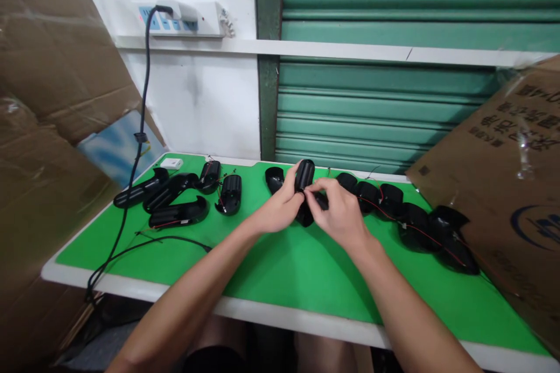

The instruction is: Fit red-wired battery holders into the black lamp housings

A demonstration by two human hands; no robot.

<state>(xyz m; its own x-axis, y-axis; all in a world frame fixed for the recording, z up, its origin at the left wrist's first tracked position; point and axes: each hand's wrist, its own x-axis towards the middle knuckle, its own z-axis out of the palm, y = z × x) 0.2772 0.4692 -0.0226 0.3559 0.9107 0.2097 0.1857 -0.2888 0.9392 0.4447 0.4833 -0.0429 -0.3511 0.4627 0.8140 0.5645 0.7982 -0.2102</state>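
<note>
Over the middle of the green-topped table, my left hand (282,205) is closed around a glossy black plastic housing (305,173), rounded at its upper end. My right hand (336,207) meets it from the other side, thumb and forefinger pinched together at the housing's middle. Whatever is between those fingertips is too small and covered to make out. Just left of the housing lies a curved black shell (275,177), partly behind my left hand. Close behind my right hand begins a row of similar black housings (368,195), with thin red wires running along them.
Several black housings (178,213), some with wires, lie at the table's left. A black cable (146,81) hangs from a wall socket (179,18) and crosses the green table (271,280). Cardboard stands at the left (48,99), and a cardboard box (503,175) borders the right side.
</note>
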